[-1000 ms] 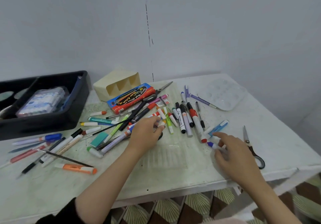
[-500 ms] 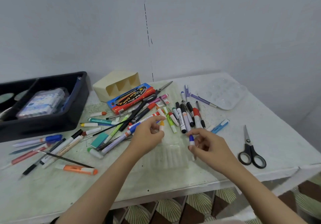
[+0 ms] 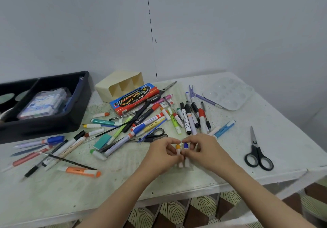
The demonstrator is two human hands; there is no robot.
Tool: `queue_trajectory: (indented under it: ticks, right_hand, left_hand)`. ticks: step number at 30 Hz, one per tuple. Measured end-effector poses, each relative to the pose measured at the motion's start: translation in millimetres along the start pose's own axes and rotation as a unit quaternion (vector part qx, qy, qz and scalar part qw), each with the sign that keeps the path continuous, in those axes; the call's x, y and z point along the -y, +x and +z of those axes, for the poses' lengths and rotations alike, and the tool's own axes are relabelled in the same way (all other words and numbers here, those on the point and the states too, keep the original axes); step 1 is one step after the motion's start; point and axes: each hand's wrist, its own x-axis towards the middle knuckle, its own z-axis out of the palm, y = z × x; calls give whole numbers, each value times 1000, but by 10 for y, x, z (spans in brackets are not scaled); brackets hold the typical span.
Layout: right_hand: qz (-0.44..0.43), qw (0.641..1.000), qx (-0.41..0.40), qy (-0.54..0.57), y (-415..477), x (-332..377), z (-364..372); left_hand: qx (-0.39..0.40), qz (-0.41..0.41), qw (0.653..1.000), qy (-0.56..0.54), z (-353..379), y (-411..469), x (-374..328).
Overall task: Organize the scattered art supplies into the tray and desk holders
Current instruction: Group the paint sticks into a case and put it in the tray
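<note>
**Two small markers pinched side by side above the tabletop**

Both hands meet near the front edge of the tabletop (image 3: 283, 139). The left hand (image 3: 164, 155) pinches an orange-capped marker (image 3: 178, 147) between thumb and curled fingers. The right hand (image 3: 205, 150) grasps a blue-capped marker (image 3: 185, 146) the same way. The two markers stand nearly upright, caps up, just beside each other, with their white barrels showing below the fingers.

Behind the hands, a loose heap of pens, markers and brushes covers the middle of the tabletop, with small black scissors (image 3: 155, 134) just beyond the left hand. A red and blue pencil box (image 3: 134, 98) lies at the back of the heap, touching the cream desk holder (image 3: 122, 84), whose compartment openings are turned toward the camera. The black tray (image 3: 53, 121) sits at the far left and holds a clear packet (image 3: 44, 102). More pens and an orange highlighter (image 3: 83, 172) lie in front of it. Large scissors (image 3: 258, 155) lie well apart on the right, and a clear paint palette (image 3: 230, 93) rests at the back right.
</note>
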Motion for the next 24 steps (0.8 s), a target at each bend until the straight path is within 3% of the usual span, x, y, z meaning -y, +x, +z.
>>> queue_trajectory:
  ticks: [9, 24]
  right_hand:
    - [-16, 1000, 14, 10, -67, -77, 2]
    - [-14, 999, 18, 36, -39, -130, 34]
  left_hand:
    - [-16, 37, 999, 28, -22, -9, 32]
    - [10, 111, 968, 225, -114, 35, 18]
